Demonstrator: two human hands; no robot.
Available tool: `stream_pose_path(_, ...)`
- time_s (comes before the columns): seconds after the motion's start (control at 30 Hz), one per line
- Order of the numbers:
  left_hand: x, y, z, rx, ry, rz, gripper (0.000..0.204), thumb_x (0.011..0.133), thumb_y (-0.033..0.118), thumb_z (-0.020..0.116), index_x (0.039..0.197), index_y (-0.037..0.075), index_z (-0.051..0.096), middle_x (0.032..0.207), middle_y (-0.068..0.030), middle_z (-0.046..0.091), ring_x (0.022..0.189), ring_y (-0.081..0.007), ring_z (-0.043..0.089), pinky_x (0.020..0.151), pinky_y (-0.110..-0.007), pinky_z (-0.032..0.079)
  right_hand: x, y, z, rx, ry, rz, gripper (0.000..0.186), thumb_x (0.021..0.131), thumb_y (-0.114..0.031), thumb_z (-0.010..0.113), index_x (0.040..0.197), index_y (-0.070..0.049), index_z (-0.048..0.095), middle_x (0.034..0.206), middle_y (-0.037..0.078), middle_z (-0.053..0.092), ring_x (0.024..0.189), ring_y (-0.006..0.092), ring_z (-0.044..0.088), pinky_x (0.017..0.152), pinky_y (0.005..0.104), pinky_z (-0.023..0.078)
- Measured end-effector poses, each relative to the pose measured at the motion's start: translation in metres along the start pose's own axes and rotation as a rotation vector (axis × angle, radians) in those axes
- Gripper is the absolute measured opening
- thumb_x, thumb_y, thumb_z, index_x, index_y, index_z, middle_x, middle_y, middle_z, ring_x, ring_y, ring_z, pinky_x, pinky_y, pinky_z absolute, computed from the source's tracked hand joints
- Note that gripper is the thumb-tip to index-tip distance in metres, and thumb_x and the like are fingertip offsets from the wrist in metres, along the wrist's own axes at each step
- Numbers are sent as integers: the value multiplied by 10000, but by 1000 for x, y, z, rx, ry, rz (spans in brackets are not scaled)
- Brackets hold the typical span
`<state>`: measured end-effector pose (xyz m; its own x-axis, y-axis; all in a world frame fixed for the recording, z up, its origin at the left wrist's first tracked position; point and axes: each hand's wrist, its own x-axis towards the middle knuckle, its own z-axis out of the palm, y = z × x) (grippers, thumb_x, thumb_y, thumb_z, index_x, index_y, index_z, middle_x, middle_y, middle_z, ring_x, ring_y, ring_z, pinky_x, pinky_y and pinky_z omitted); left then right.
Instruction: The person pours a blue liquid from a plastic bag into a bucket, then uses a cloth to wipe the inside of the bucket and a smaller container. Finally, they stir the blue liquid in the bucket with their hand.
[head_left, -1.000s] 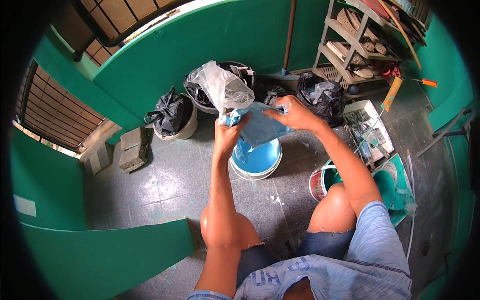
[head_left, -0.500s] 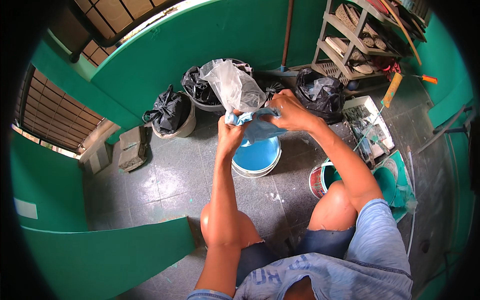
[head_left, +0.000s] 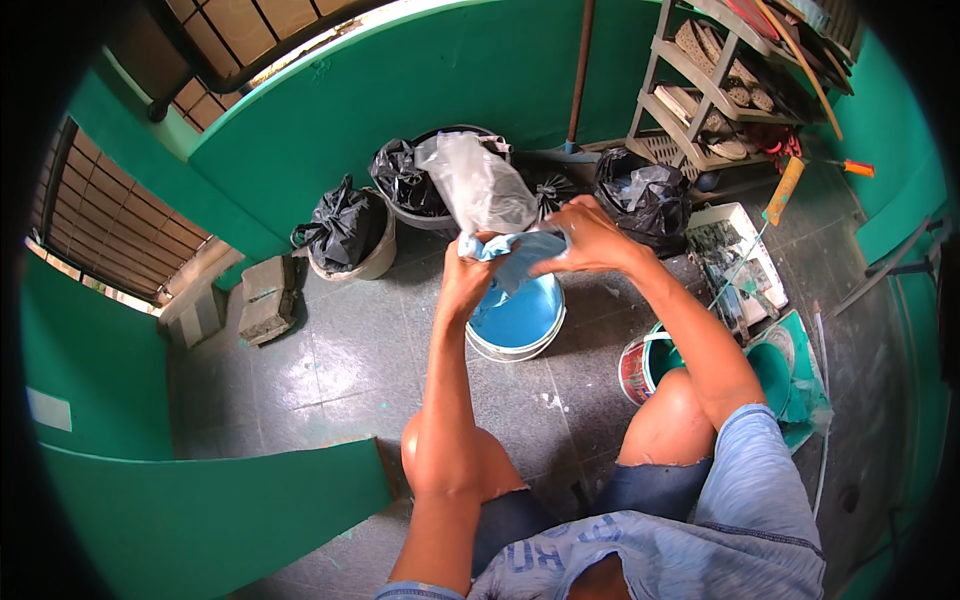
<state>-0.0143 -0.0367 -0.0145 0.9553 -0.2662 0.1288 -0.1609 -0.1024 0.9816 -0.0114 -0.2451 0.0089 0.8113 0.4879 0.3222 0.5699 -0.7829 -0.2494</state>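
Observation:
A clear plastic bag (head_left: pixel 488 190), its mouth smeared light blue, hangs between my hands above a white bucket (head_left: pixel 520 345) of bright blue paint (head_left: pixel 518 312). My left hand (head_left: pixel 468 272) is closed round the left side of the bag's mouth. On the other side, my right hand (head_left: pixel 603 238) has its fingers curled at the blue-wet edge; they are slightly blurred and partly hidden by the bag. Its puffed closed end points away from me, toward the black bags. The bag's lower blue part hides some of the bucket's far rim.
Black rubbish bags (head_left: pixel 342 225) stand in tubs along the green wall (head_left: pixel 440 80). At right are a shoe rack (head_left: pixel 690 100), a paint roller (head_left: pixel 783 192), a white tray (head_left: pixel 745 245), a red paint tin (head_left: pixel 635 368) and a green-stained tray (head_left: pixel 800 400). Grey blocks (head_left: pixel 268 298) lie left.
The bag's puffed end has sunk and looks flatter. My right hand has shifted slightly downward at the bag's mouth, while my left hand keeps its hold.

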Motion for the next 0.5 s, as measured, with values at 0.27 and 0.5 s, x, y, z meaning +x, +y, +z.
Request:
stream_pose_path(0.27,-4,2,1,-112,11,52,102,754,56,660,830,-1,624,732,-4,601,675,-71,511,613,-239,408,1,-3,15,66,20,-21,192,616,-212,663,708,-43,662,635,165,594,721,290,574,826,375,357)
stream_pose_path(0.5,-3,5,-1,-201,74,88,100,744,8,647,837,3,611,743,-10,598,667,-81,516,630,-236,415,-13,24,20,9,-110,81,314,638,-316,702,657,-7,649,547,193,535,574,362,528,613,388,404)
